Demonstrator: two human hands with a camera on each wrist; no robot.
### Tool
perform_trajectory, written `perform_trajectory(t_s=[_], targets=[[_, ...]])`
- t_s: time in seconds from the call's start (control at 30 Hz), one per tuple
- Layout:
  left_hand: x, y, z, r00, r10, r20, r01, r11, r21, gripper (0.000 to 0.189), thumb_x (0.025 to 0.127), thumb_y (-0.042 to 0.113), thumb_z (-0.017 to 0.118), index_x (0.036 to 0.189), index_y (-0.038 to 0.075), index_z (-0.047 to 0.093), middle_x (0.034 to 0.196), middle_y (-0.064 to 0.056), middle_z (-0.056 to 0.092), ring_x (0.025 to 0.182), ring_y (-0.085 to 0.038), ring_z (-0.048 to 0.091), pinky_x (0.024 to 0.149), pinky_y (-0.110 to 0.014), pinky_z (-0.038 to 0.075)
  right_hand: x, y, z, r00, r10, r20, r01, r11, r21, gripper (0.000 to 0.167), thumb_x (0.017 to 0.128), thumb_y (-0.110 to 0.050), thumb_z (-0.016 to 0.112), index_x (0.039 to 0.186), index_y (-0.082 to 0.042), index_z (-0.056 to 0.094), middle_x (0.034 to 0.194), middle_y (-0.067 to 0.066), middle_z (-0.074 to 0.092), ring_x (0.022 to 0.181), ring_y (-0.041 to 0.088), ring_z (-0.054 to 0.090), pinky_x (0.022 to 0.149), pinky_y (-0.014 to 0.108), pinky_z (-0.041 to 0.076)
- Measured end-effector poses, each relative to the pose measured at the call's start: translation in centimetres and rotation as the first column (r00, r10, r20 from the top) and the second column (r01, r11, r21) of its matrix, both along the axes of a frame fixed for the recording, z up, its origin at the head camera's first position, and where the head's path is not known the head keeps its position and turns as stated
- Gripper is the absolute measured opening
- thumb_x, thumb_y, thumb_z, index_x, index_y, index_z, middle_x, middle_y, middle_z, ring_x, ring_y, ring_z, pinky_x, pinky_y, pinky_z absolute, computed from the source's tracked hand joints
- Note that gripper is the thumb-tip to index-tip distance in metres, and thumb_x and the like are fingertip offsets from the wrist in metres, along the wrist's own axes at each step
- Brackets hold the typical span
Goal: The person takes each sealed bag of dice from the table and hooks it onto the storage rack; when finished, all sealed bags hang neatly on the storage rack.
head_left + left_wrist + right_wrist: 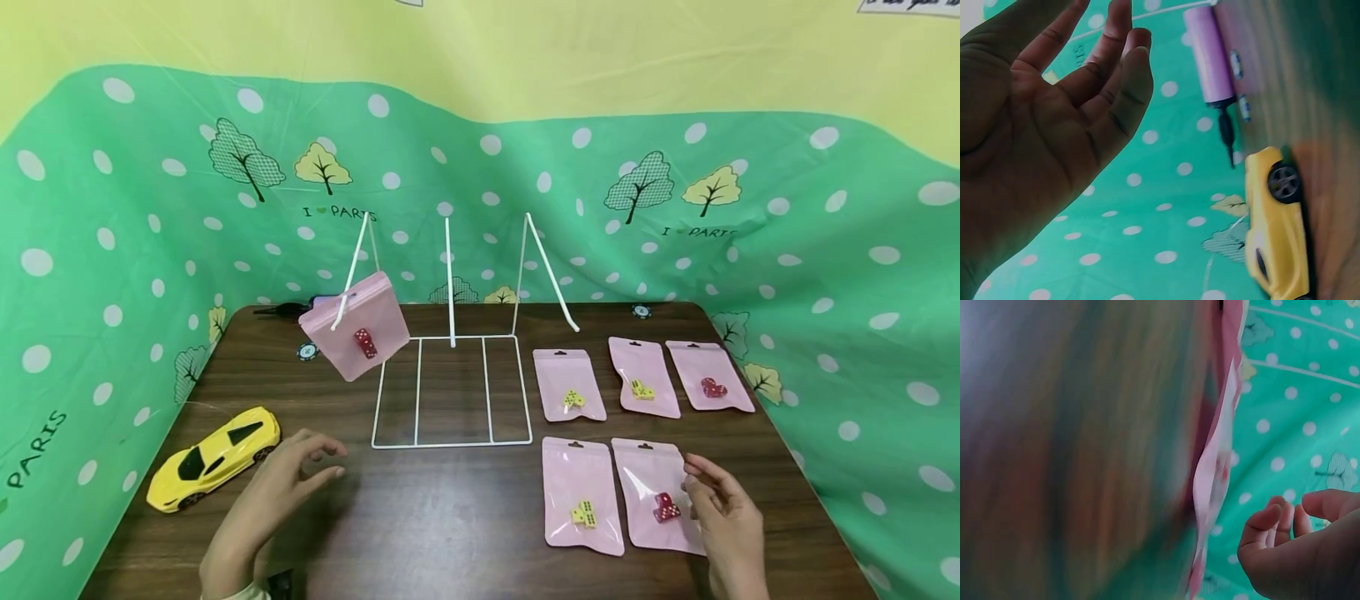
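Observation:
My right hand (723,521) is at the right edge of a pink pouch with red dice (647,483), fingers loosely bent and fingertips overlapping that edge in the head view. In the right wrist view a gap shows between the hand (1300,544) and the pouches' pink edges (1216,462). My left hand (281,483) hovers over the table with nothing in it, between a yellow toy car (213,458) and a white wire rack (452,446). From the rack's left prong hangs another pink pouch with red dice (352,329), tilted.
Left of the right hand lies a pink pouch with yellow dice (573,475); several more (566,371) form a row behind. Poker chips (307,352) lie farther back. A purple pump (1210,59) lies behind the hanging pouch. Polka-dot cloth (480,183) surrounds the table.

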State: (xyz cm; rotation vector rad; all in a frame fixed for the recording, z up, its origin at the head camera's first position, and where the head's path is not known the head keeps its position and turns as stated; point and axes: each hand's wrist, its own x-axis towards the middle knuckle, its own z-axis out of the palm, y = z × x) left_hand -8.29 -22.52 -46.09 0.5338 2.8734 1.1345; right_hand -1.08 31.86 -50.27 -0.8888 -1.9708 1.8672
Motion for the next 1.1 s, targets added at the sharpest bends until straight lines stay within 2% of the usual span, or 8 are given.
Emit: perform_trajectory(t_s=[0.17, 0.43, 0.57, 0.67, 0.7, 0.8, 0.9, 1.1], targets=[[-0.7, 0.3, -1.3, 0.999, -0.035, -0.004, 0.035, 0.999, 0.041, 0.017, 0.092, 0.006, 0.085, 0.105, 0.011, 0.076, 0.101, -0.001, 0.068, 0.089, -0.02, 0.069, 0.076, -0.035, 0.055, 1.6, 2.6, -0.7, 1.0, 0.012, 0.0, -0.012, 0.998, 0.059, 0.028, 0.103, -0.002, 0.071, 0.122, -0.021, 0.078, 0.098, -0.017, 0.075, 0.078, 0.001, 0.062, 0.062, 0.017, 0.048], [-2.1, 0.6, -2.7, 0.996, -0.073, 0.047, 0.071, 0.996, 0.044, 0.015, 0.096, 0.007, 0.082, 0.108, 0.011, 0.075, 0.102, 0.002, 0.068, 0.093, -0.019, 0.067, 0.081, -0.039, 0.057, 3.0, 5.6, -1.5, 0.952, 0.107, 0.287, -0.199, 0.929, 0.311, 0.029, 0.106, -0.025, 0.072, 0.132, -0.015, 0.067, 0.094, -0.037, 0.059, 0.08, -0.005, 0.06, 0.066, 0.023, 0.053], [-4.3, -0.7, -6.5, 0.986, -0.169, 0.004, 0.168, 0.983, 0.081, 0.019, 0.096, 0.007, 0.082, 0.112, 0.016, 0.076, 0.105, 0.003, 0.07, 0.095, -0.014, 0.065, 0.082, -0.036, 0.055, 3.0, 6.4, -1.7, 0.912, 0.178, 0.369, -0.289, 0.918, 0.272, 0.045, 0.107, -0.022, 0.07, 0.146, -0.003, 0.058, 0.102, -0.024, 0.064, 0.082, -0.005, 0.064, 0.07, 0.028, 0.057], [-6.1, -2.0, -10.0, 0.974, -0.227, -0.001, 0.225, 0.968, 0.107, 0.023, 0.098, 0.012, 0.081, 0.115, 0.027, 0.075, 0.107, 0.011, 0.07, 0.096, -0.007, 0.063, 0.082, -0.029, 0.053, 2.9, 6.8, -1.7, 0.874, 0.251, 0.416, -0.365, 0.904, 0.222, 0.056, 0.108, -0.016, 0.066, 0.153, 0.009, 0.046, 0.116, -0.002, 0.07, 0.085, -0.007, 0.065, 0.074, 0.031, 0.06], [-6.3, -2.1, -10.3, 0.968, -0.25, -0.009, 0.25, 0.961, 0.115, 0.023, 0.098, 0.012, 0.081, 0.116, 0.026, 0.075, 0.108, 0.009, 0.071, 0.097, -0.008, 0.064, 0.084, -0.029, 0.053, 2.9, 6.9, -1.6, 0.861, 0.271, 0.431, -0.386, 0.899, 0.206, 0.056, 0.108, -0.014, 0.066, 0.154, 0.011, 0.044, 0.121, 0.007, 0.07, 0.085, -0.007, 0.064, 0.075, 0.031, 0.06], [-6.5, -1.9, -10.2, 0.959, -0.284, -0.024, 0.284, 0.949, 0.137, 0.018, 0.101, 0.013, 0.079, 0.116, 0.021, 0.075, 0.106, 0.005, 0.071, 0.095, -0.01, 0.063, 0.082, -0.03, 0.052, 2.7, 7.0, -1.6, 0.83, 0.32, 0.456, -0.44, 0.879, 0.182, 0.057, 0.108, -0.012, 0.063, 0.154, 0.014, 0.041, 0.131, 0.022, 0.065, 0.087, -0.008, 0.062, 0.076, 0.031, 0.06], [-6.0, -0.8, -8.0, 0.958, -0.287, -0.02, 0.287, 0.946, 0.152, 0.013, 0.1, 0.009, 0.077, 0.113, 0.011, 0.075, 0.102, 0.0, 0.069, 0.091, -0.014, 0.062, 0.079, -0.032, 0.052, 2.6, 7.0, -1.6, 0.813, 0.347, 0.468, -0.481, 0.853, 0.203, 0.056, 0.109, -0.011, 0.063, 0.153, 0.015, 0.041, 0.134, 0.025, 0.064, 0.088, -0.005, 0.061, 0.076, 0.03, 0.059], [-5.5, 0.4, -5.6, 0.97, -0.231, 0.082, 0.22, 0.968, 0.122, 0.011, 0.097, 0.003, 0.077, 0.106, 0.008, 0.076, 0.098, 0.001, 0.068, 0.088, -0.011, 0.059, 0.077, -0.034, 0.052, 2.5, 6.9, -1.7, 0.801, 0.359, 0.48, -0.512, 0.826, 0.236, 0.054, 0.108, -0.01, 0.064, 0.15, 0.016, 0.043, 0.132, 0.024, 0.066, 0.087, -0.003, 0.06, 0.075, 0.029, 0.056]])
